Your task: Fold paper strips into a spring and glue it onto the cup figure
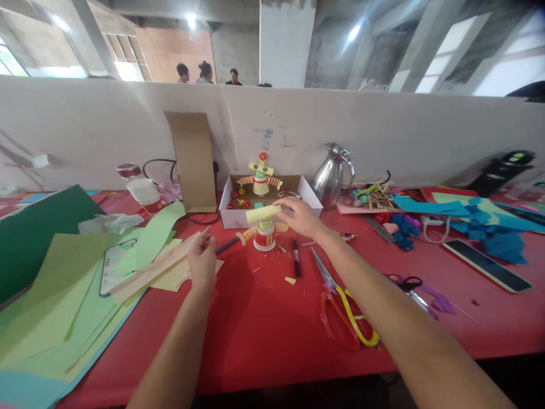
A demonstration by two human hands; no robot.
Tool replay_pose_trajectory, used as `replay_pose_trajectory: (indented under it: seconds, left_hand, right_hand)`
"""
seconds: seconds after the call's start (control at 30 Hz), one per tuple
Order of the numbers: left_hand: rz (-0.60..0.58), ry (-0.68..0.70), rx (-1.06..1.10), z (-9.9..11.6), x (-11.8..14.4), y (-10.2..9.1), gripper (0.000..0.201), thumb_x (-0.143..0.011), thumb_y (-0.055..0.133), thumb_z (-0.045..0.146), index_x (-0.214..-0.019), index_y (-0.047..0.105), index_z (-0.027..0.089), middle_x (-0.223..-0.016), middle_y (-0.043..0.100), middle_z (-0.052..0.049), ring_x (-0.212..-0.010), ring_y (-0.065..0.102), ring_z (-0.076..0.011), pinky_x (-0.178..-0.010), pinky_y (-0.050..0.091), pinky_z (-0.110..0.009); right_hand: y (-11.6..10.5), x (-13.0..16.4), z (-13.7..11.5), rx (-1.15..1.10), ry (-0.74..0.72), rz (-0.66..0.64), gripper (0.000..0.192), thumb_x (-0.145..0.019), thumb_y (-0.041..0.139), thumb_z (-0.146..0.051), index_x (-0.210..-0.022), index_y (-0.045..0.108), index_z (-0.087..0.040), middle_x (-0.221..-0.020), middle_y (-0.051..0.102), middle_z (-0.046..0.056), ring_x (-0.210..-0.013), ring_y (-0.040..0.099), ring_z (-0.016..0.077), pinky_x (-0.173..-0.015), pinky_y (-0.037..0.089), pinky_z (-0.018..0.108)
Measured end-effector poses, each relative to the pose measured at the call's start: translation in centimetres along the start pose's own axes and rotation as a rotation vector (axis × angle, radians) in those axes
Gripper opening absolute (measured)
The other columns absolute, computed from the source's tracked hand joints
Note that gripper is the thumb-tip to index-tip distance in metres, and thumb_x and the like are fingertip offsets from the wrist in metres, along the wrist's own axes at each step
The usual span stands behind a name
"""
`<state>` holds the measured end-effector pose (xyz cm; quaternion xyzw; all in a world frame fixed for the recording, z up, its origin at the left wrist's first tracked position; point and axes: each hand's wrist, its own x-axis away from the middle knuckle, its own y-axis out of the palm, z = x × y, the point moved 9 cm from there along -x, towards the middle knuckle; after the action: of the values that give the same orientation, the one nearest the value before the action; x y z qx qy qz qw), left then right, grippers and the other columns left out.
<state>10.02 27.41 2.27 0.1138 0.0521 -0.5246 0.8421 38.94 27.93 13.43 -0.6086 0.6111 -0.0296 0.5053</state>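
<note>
We are fitting the roll (263,213) on the figure (264,236); right fingers (286,205) clamp it, left hand (202,260) pinches paper (159,266); next needs careful centering.

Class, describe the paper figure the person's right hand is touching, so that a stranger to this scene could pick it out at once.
Start at the open white box at the middle back of the red table. Just in front of it stands a small paper figure on a red-and-white base, with orange accordion arms; the right hand holds a pale yellow roll on top. Unlike its twin inside the box, it stands on the bare table.
</note>
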Motion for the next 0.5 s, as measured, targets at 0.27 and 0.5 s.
replay_pose_trajectory:
  seconds: [0.27, 0.5]
  left_hand:
    - [0.005, -0.011, 0.001, -0.3, 0.0, -0.1, 0.048, -0.071, 0.068, 0.036, -0.115, 0.069, 0.016, -0.09, 0.063, -0.004, -0.077, 0.057, -0.0122, -0.079, 0.046, -0.029]
    - [0.055, 0.281, -0.266, 2.9, 0.8, -0.5, 0.032, -0.083, 0.058, 0.031, -0.109, 0.071, 0.019, -0.091, 0.065, -0.006, -0.077, 0.059, -0.0146, -0.077, 0.047, -0.031]
  right_hand:
    - [-2.1, 0.2, 0.8, -0.079, 0.104, 0.059, 0.027, -0.084, 0.06, -0.017, -0.11, 0.067, -0.024, -0.115, 0.065, 0.007, -0.104, 0.063, 0.0224, -0.092, 0.052, 0.041]
    - [-2.6, -0.4, 0.2, -0.091, 0.122, 0.038, 0.028, -0.082, 0.06, -0.014, -0.108, 0.068, -0.022, -0.111, 0.065, 0.008, -0.101, 0.062, 0.021, -0.087, 0.055, 0.039]
